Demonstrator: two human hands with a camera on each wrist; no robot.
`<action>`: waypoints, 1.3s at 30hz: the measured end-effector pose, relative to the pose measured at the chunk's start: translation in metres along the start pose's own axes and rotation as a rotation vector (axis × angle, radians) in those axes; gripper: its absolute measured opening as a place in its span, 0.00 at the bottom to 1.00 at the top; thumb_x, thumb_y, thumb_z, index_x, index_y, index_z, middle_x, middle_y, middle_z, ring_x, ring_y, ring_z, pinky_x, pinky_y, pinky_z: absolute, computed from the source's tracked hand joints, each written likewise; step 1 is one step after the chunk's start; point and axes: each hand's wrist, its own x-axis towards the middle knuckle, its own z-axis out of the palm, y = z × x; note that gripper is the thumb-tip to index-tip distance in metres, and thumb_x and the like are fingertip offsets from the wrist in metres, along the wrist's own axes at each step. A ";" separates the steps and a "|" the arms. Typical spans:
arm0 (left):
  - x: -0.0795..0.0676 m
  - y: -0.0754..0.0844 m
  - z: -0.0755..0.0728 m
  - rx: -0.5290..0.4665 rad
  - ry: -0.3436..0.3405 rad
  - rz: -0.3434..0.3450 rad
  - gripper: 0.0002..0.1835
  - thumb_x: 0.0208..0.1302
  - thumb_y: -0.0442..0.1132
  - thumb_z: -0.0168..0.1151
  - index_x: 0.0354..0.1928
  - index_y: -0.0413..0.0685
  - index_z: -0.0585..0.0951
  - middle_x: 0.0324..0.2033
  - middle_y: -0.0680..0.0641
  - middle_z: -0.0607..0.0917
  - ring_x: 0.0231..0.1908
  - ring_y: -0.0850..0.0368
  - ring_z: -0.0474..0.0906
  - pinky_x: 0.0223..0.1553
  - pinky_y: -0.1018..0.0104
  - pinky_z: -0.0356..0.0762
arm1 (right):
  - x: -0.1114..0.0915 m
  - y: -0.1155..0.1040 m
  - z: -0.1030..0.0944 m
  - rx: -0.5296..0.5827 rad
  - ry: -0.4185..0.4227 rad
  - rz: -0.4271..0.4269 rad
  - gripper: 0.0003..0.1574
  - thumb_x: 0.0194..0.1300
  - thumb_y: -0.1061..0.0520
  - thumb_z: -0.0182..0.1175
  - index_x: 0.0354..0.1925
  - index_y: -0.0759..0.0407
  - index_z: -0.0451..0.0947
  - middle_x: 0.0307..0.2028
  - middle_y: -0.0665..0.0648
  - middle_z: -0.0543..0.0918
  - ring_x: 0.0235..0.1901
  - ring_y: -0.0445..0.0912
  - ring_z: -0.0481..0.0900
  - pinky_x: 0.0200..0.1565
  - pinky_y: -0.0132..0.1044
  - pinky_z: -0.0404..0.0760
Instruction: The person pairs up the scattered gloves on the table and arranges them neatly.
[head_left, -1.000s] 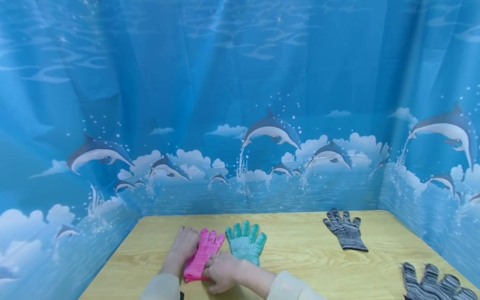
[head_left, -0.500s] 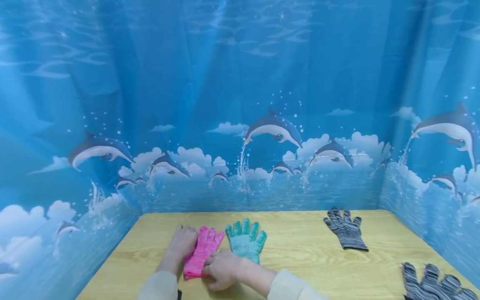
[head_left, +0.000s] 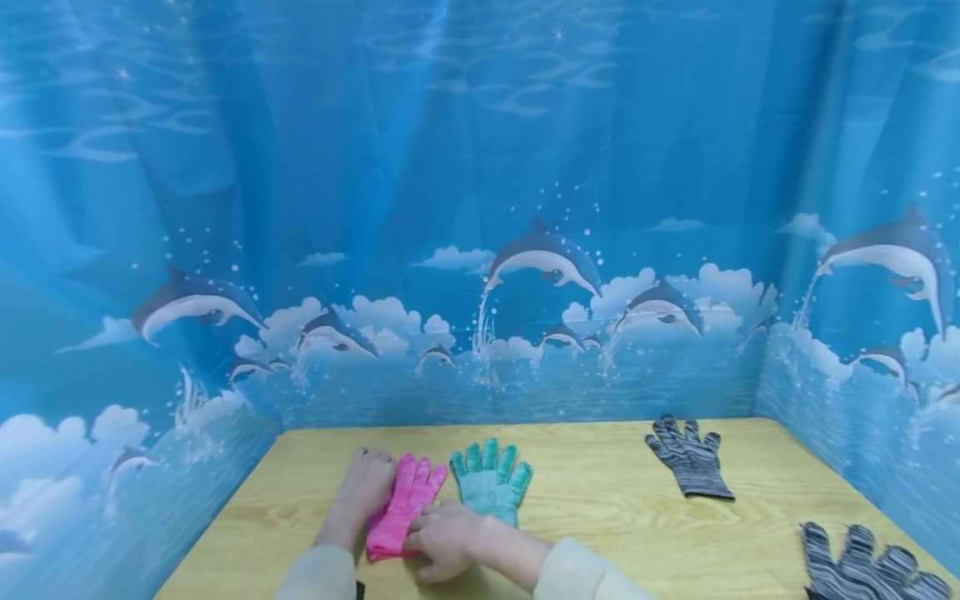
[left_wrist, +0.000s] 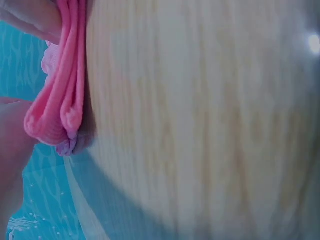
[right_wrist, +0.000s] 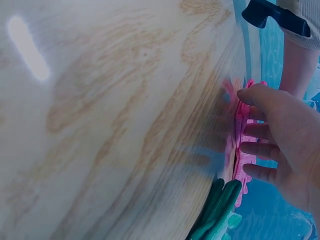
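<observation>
A pink knit glove [head_left: 405, 512] lies on the table, its fingers pointing to the far side and its cuff toward me. My left hand [head_left: 367, 483] rests along the glove's left edge; its fingertips are hidden. In the left wrist view the folded pink cuff [left_wrist: 57, 105] faces the camera, with my left hand [left_wrist: 12, 155] against it. Over the glove's lower right side, my right hand [head_left: 448, 542] touches it. The right wrist view shows this right hand [right_wrist: 295, 145] with thumb and fingers extended, their tips at the pink fabric [right_wrist: 245, 160].
Just right of the pink glove lies a green glove [head_left: 491, 483]. One grey-and-black striped glove [head_left: 692, 458] is at the back right, another striped glove [head_left: 862, 567] at the front right. A dolphin-print curtain [head_left: 480, 208] surrounds the wooden table [head_left: 600, 533].
Both hands stay at nearly the same place on the pink glove. Only a slight shift of the head view shows; the other gloves lie as before.
</observation>
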 end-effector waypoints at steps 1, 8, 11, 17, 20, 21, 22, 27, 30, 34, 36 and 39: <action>0.001 -0.001 0.001 0.011 0.007 0.011 0.03 0.48 0.29 0.61 0.27 0.41 0.80 0.27 0.44 0.80 0.36 0.45 0.76 0.50 0.43 0.66 | 0.000 0.000 0.000 -0.008 0.002 0.004 0.27 0.60 0.34 0.54 0.56 0.38 0.73 0.53 0.39 0.74 0.52 0.35 0.70 0.49 0.31 0.70; 0.001 0.000 0.001 -0.014 -0.031 0.023 0.03 0.49 0.28 0.61 0.27 0.41 0.81 0.27 0.43 0.81 0.35 0.44 0.77 0.51 0.42 0.65 | -0.001 -0.002 -0.002 -0.027 0.028 -0.006 0.25 0.60 0.35 0.55 0.53 0.40 0.75 0.50 0.40 0.76 0.49 0.34 0.71 0.49 0.27 0.69; 0.000 0.000 0.002 -0.035 -0.034 0.018 0.04 0.48 0.27 0.61 0.24 0.42 0.80 0.25 0.44 0.80 0.34 0.45 0.77 0.52 0.41 0.65 | 0.000 -0.004 -0.002 -0.036 0.040 -0.018 0.25 0.59 0.36 0.56 0.52 0.42 0.75 0.48 0.41 0.76 0.48 0.33 0.72 0.49 0.25 0.68; -0.001 -0.002 0.001 -0.046 -0.029 0.015 0.06 0.45 0.26 0.60 0.19 0.45 0.78 0.21 0.46 0.79 0.31 0.45 0.77 0.50 0.40 0.65 | 0.001 -0.005 0.001 -0.070 0.066 -0.033 0.23 0.59 0.37 0.57 0.49 0.45 0.76 0.45 0.42 0.75 0.44 0.33 0.72 0.48 0.22 0.67; 0.001 -0.003 -0.002 -0.035 -0.033 0.012 0.07 0.45 0.27 0.61 0.18 0.46 0.77 0.20 0.47 0.78 0.31 0.46 0.76 0.50 0.41 0.66 | 0.002 -0.006 0.002 -0.087 0.077 -0.035 0.23 0.58 0.37 0.57 0.47 0.45 0.76 0.44 0.42 0.75 0.43 0.33 0.72 0.47 0.22 0.67; 0.002 -0.003 -0.003 -0.028 -0.026 0.011 0.07 0.45 0.27 0.61 0.18 0.46 0.77 0.19 0.47 0.78 0.31 0.46 0.76 0.49 0.41 0.66 | 0.002 -0.006 0.003 -0.090 0.080 -0.035 0.23 0.58 0.36 0.57 0.47 0.46 0.76 0.44 0.42 0.75 0.43 0.33 0.72 0.47 0.22 0.67; 0.003 -0.002 -0.004 -0.021 -0.015 0.013 0.07 0.46 0.28 0.61 0.18 0.46 0.77 0.18 0.47 0.77 0.30 0.46 0.76 0.48 0.42 0.67 | 0.002 -0.006 0.003 -0.091 0.080 -0.033 0.23 0.58 0.36 0.57 0.47 0.46 0.76 0.44 0.42 0.75 0.43 0.33 0.72 0.47 0.22 0.67; 0.009 0.003 -0.009 -0.008 0.013 0.035 0.09 0.49 0.30 0.61 0.16 0.47 0.76 0.16 0.49 0.76 0.28 0.49 0.76 0.45 0.46 0.68 | 0.004 -0.007 0.002 -0.082 0.071 -0.022 0.22 0.58 0.36 0.57 0.45 0.44 0.77 0.42 0.41 0.76 0.42 0.33 0.72 0.46 0.23 0.68; 0.011 0.008 -0.007 0.004 -0.003 0.076 0.09 0.49 0.31 0.61 0.16 0.48 0.77 0.16 0.49 0.77 0.28 0.49 0.76 0.44 0.48 0.69 | 0.004 -0.006 0.003 -0.089 0.073 -0.026 0.21 0.58 0.36 0.57 0.45 0.44 0.77 0.41 0.41 0.76 0.41 0.32 0.72 0.44 0.23 0.69; 0.012 0.012 -0.003 0.009 -0.023 0.085 0.09 0.48 0.30 0.62 0.16 0.48 0.77 0.17 0.49 0.76 0.29 0.49 0.76 0.45 0.48 0.70 | 0.004 -0.006 0.004 -0.105 0.089 -0.042 0.21 0.57 0.35 0.57 0.45 0.43 0.78 0.40 0.41 0.76 0.39 0.32 0.72 0.41 0.22 0.69; 0.013 0.014 -0.001 -0.002 -0.032 0.062 0.09 0.49 0.30 0.62 0.16 0.47 0.77 0.17 0.49 0.76 0.29 0.49 0.76 0.46 0.48 0.70 | 0.004 -0.005 0.004 -0.110 0.092 -0.044 0.21 0.57 0.35 0.57 0.44 0.43 0.78 0.39 0.40 0.76 0.39 0.32 0.72 0.40 0.22 0.69; 0.014 0.015 0.002 -0.053 -0.030 0.029 0.09 0.49 0.29 0.61 0.16 0.47 0.76 0.17 0.49 0.75 0.29 0.49 0.75 0.46 0.47 0.69 | 0.004 -0.005 0.004 -0.112 0.086 -0.039 0.21 0.57 0.35 0.57 0.44 0.42 0.78 0.40 0.40 0.76 0.39 0.32 0.72 0.39 0.23 0.69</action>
